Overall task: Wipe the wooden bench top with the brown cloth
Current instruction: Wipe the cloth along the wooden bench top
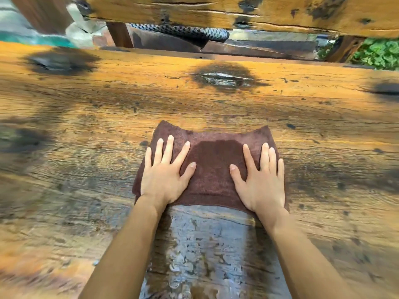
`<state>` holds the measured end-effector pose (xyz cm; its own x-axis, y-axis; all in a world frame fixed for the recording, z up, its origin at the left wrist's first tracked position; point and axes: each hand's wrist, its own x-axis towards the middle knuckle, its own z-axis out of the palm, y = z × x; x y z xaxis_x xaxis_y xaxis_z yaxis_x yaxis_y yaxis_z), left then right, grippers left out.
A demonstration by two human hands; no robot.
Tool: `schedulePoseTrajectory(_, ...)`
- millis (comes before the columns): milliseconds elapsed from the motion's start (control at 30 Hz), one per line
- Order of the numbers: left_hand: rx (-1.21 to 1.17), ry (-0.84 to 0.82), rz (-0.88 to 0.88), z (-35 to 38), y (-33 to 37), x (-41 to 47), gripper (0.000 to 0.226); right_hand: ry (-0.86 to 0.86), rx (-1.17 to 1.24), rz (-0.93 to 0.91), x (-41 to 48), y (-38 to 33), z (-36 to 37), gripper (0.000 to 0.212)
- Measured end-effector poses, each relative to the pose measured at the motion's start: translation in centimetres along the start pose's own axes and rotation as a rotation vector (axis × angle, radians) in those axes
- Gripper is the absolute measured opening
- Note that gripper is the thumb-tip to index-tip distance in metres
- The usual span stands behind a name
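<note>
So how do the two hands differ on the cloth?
The left hand fans all its fingers apart; the right hand holds three fingers together, only index and thumb spread. The left hand sits on the left half of the cloth, the right on its right half. Both lie flat, pressing it onto the bench.

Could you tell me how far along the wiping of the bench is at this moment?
Looks done: one wet, shiny strip on the near side. In hand: the left hand and right hand press flat on the brown cloth at that strip's far end. Left: the wooden bench top beyond and to both sides looks dry.
</note>
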<state>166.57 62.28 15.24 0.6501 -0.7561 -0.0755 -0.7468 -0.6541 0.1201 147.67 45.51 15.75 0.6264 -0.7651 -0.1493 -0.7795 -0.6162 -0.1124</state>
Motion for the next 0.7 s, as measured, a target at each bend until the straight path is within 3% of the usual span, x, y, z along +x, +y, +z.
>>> schedulePoseTrajectory(433,-0.019,-0.146,-0.041,-0.6,-0.2,-13.1,0.066,-0.061,0.003,-0.002,-13.1,-0.4,0.6,0.08)
schedulePoseTrajectory(700,-0.028,-0.095,-0.008,0.1,-0.4,-18.9,0.065,-0.1,0.034,0.005,-19.4,-0.1,1.1,0.076)
